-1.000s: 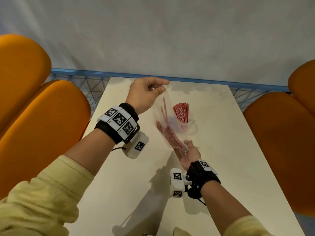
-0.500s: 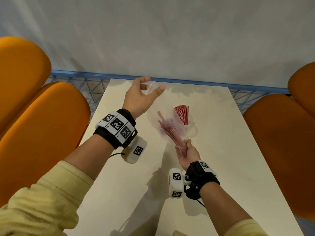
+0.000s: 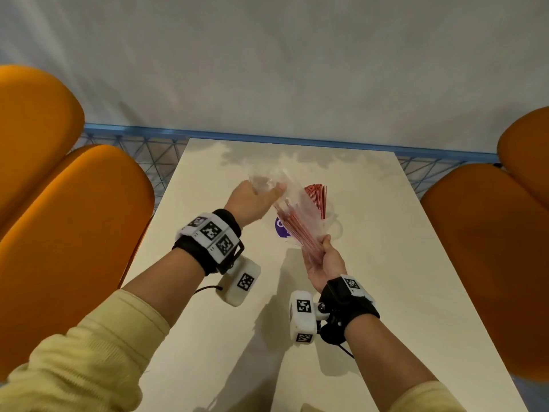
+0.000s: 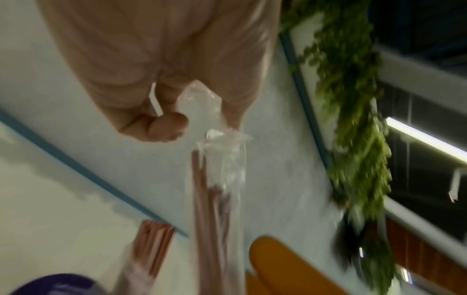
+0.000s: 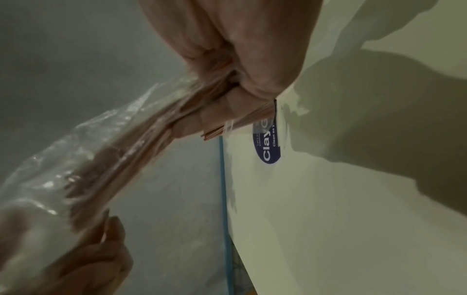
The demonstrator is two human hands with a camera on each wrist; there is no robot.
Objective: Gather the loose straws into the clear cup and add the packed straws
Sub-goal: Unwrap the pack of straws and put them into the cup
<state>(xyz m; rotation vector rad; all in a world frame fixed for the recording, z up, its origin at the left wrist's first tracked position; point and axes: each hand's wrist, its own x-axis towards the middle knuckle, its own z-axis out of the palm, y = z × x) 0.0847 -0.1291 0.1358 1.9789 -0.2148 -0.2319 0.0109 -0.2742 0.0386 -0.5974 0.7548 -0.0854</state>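
A clear cup [image 3: 329, 217] with a bunch of red straws [image 3: 317, 197] upright in it stands on the white table [image 3: 386, 263]. In front of it my right hand [image 3: 322, 260] grips the lower end of a clear plastic bag [image 3: 300, 200] full of red packed straws [image 3: 300, 233], seen close in the right wrist view as straws [image 5: 131, 151] running out of my fist [image 5: 237, 95]. My left hand [image 3: 257, 197] pinches the bag's crumpled top end [image 4: 202, 105] above and left of the cup. The bag slants between both hands.
A purple round sticker [image 3: 280, 228] lies on the table just left of the bag. Orange seats stand on the left [image 3: 74, 233] and right [image 3: 490, 248]. A blue rail [image 3: 267, 138] runs along the table's far edge before a grey wall.
My left hand has dropped lower and moved toward the right with the bag's top. The right hand has kept its grip on the bag's lower end, and the bag now slants less steeply.
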